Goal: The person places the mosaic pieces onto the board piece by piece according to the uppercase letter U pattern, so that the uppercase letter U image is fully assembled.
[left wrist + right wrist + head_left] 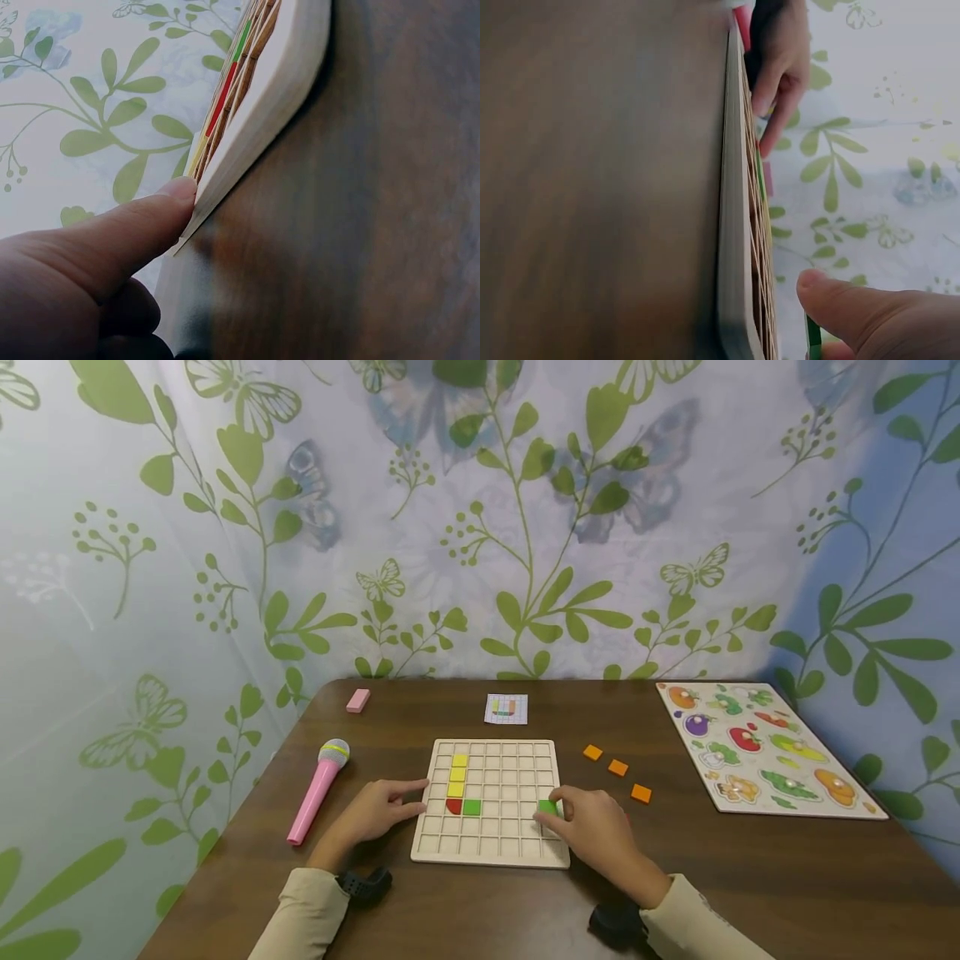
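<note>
A pale wooden grid board (491, 852) lies on the table. Three yellow squares (457, 774) run in a column on it, above a red quarter-round tile (454, 807) with a green square (472, 808) beside it. At the board's right side my right hand (600, 831) pinches another green square tile (548, 807) between thumb and fingers; the right wrist view shows that green tile (813, 337) edge-on, held beside the board. My left hand (375, 810) rests at the left edge, thumb and forefinger extended; in the left wrist view a fingertip (180, 189) touches the board's rim.
Three orange squares (618, 767) lie right of the board. Behind it is a small pattern card (506, 709). A pink toy microphone (318, 793) and a pink block (357, 701) are on the left, a vegetable puzzle board (765, 752) on the right. A patterned curtain (450, 527) hangs behind.
</note>
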A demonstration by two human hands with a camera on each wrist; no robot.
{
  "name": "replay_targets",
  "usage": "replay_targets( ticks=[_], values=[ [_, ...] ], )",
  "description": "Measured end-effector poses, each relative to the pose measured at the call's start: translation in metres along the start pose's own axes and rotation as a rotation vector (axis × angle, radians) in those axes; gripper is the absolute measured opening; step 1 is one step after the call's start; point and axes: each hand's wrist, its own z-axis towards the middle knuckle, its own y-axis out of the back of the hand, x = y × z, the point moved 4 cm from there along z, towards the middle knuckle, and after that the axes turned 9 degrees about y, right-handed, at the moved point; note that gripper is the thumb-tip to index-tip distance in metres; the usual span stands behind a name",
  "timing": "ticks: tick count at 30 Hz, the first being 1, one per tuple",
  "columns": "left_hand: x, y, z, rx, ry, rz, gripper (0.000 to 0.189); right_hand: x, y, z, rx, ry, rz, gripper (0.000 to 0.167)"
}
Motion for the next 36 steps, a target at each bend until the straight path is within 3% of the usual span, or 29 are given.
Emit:
replay_targets(
  ticks=[22,36],
  values=[
    [0.002,0.001,0.000,0.021,0.043,-0.003,0.047,0.024,-0.030,0.018,0.088,-0.027,0.058,0.031],
    [0.001,0.001,0.000,0.023,0.049,-0.009,0.047,0.037,-0.044,0.030,0.081,0.024,0.058,0.031]
  ],
)
